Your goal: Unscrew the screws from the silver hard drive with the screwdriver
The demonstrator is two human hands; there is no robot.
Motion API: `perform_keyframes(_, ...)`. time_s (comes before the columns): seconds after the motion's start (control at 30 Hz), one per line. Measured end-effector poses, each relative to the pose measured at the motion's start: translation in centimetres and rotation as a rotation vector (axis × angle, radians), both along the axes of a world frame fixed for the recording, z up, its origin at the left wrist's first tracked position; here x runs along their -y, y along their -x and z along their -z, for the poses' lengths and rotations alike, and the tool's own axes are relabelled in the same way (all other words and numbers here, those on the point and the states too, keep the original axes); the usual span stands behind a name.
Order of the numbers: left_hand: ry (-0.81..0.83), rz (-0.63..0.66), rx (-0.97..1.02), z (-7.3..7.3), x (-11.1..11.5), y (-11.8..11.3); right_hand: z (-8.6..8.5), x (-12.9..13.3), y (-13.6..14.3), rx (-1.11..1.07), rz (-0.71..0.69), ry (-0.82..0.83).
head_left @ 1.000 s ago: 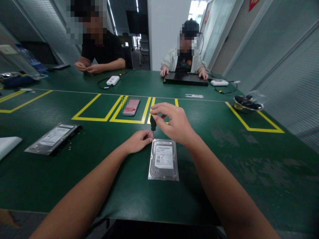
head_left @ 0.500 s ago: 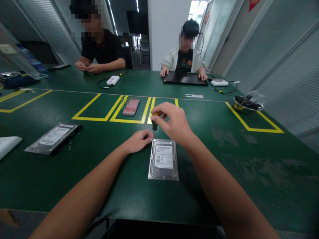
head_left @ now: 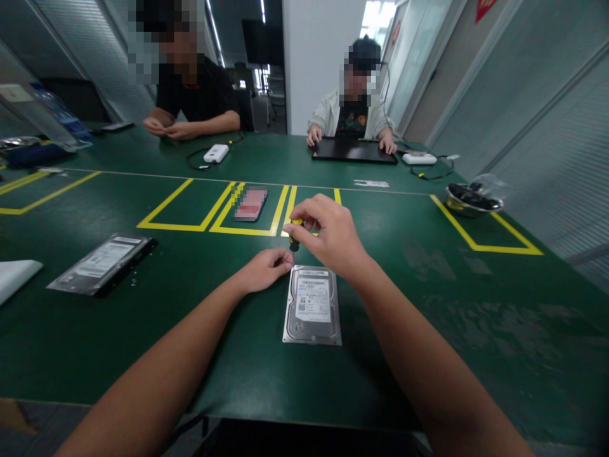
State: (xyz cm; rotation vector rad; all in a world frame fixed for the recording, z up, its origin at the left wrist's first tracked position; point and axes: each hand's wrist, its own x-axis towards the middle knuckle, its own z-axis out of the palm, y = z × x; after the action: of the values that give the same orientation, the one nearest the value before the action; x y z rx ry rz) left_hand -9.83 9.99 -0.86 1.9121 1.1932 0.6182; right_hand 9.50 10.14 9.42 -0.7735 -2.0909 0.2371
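Observation:
A silver hard drive (head_left: 313,304) with a white label lies flat on the green table in front of me. My right hand (head_left: 328,231) is closed around a small yellow and black screwdriver (head_left: 295,244), held upright above the drive's upper left corner. At that same corner, my left hand (head_left: 266,269) has its thumb and fingertips pressed together beside the screwdriver's tip; whatever is between them is too small to make out. Another hard drive (head_left: 98,263) rests on the table at the left.
A phone (head_left: 251,205) lies inside yellow tape marks. At the right stands a metal bowl (head_left: 474,198) with dark items. Across the table sit two people, one touching a black panel (head_left: 354,150). A white object (head_left: 18,278) is at the left edge.
My right hand's fingers have shifted slightly around the screwdriver, and more of its yellow handle shows. My left hand and the drive look unmoved.

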Motion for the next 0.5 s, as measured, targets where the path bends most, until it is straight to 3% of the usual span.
perform_keyframes(0.17,-0.002,0.011,-0.004,0.04,-0.07,0.02,0.03,0.09,0.05,0.019,-0.034,0.045)
perform_keyframes(0.5,-0.041,-0.022,-0.043,-0.1,0.22,-0.31,0.06,0.14,-0.01,0.089,0.109,-0.019)
